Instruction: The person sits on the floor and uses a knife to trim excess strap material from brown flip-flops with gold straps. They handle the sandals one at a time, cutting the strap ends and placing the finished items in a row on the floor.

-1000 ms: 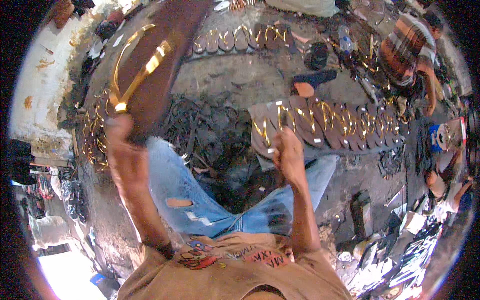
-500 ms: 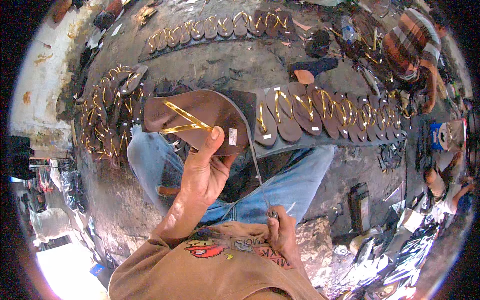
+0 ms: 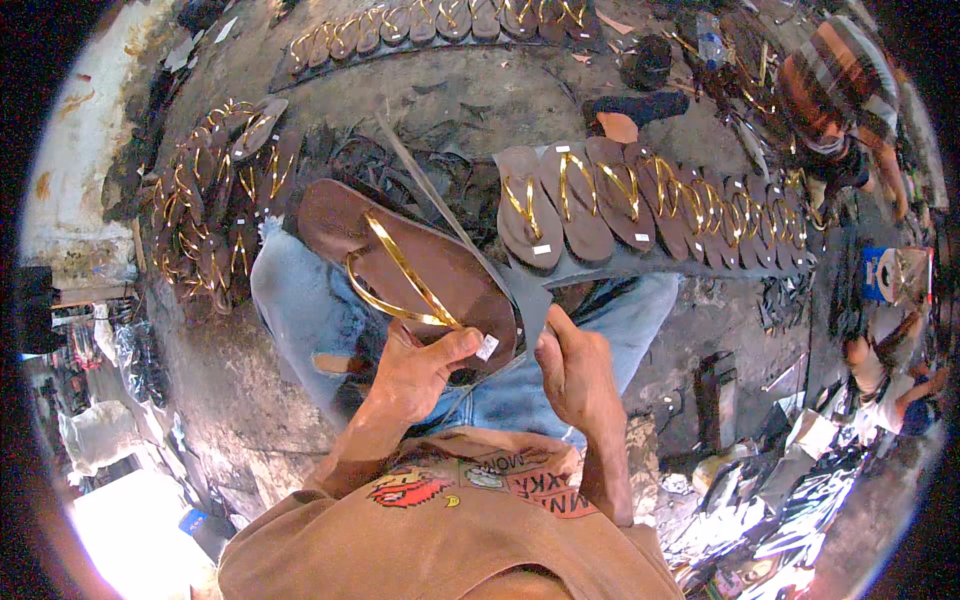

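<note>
Someone in a striped top [image 3: 840, 85] was way off ahead and right of the right hand [image 3: 582, 375], with shiny crumpled sheets [image 3: 750, 530] lower right of it. Stained whitish wall [image 3: 75, 200] stood far left of the left hand [image 3: 415, 375].

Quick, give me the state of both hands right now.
Left hand: closed, holding a gold-strapped brown sandal.
Right hand: fingers curled closed; whether it grips anything cannot be told.

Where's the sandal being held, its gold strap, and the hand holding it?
Held sandal [image 3: 440, 268]: head view, on its brown footbed.
Gold strap [image 3: 406, 265]: head view, on its right-hand band.
Left hand [image 3: 413, 373]: head view, on its middle.
</note>
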`<state>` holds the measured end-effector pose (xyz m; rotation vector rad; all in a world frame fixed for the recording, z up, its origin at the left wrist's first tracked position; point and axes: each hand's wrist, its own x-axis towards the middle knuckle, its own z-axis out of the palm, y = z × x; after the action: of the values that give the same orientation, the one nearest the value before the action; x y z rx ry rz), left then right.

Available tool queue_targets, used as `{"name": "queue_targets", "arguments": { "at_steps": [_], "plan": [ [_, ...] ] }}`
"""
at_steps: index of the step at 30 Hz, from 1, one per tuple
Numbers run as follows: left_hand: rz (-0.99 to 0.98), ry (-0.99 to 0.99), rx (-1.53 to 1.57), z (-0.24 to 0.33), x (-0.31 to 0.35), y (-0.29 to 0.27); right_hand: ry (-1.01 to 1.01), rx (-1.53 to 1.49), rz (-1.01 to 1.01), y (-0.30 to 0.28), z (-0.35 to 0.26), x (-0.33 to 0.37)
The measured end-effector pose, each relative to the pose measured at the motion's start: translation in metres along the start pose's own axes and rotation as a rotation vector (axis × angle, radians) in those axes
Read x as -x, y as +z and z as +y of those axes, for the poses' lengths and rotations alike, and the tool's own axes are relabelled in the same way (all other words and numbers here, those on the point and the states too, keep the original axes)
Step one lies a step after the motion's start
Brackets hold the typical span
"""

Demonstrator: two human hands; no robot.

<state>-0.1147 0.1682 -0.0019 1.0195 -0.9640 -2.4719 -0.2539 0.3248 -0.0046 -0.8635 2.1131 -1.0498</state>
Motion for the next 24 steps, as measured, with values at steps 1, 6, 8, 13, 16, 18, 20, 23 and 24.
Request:
{"name": "queue_targets", "arguments": {
  "at_steps": [1, 6, 8, 13, 16, 18, 20, 23, 24],
  "plan": [
    [0.02, 0.02, -0.022, -0.002, 0.003, -0.003, -0.022, 0.024, -0.049, 0.001, -0.001, -0.008],
    [0.144, -0.028, -0.333, 0.019, 0.008, -0.025, -0.09, 0.003, -0.184, 0.011, -0.011, -0.035],
    [0.204, -0.07, -0.455, 0.036, 0.013, -0.021, -0.109, -0.079, -0.081, 0.041, -0.008, -0.037],
    [0.083, 0.066, -0.197, 0.04, 0.021, -0.027, -0.084, -0.204, -0.106, 0.068, -0.025, -0.031],
    [0.305, 0.206, -0.089, 0.021, 0.023, -0.01, -0.075, -0.258, -0.11, 0.091, -0.013, -0.011],
    [0.331, 0.249, 0.045, 0.021, 0.021, -0.013, -0.046, -0.257, -0.116, 0.089, -0.016, 0.001],
    [0.289, 0.244, 0.043, 0.022, 0.025, -0.02, -0.045, -0.267, -0.179, 0.085, -0.011, 0.007],
    [0.287, 0.213, -0.03, 0.017, 0.034, -0.015, -0.271, -0.19, 0.077, 0.088, 0.0, -0.038],
    [0.314, 0.192, -0.067, 0.015, 0.046, -0.01, -0.315, -0.184, 0.146, 0.089, 0.002, -0.064]
  ]
}}
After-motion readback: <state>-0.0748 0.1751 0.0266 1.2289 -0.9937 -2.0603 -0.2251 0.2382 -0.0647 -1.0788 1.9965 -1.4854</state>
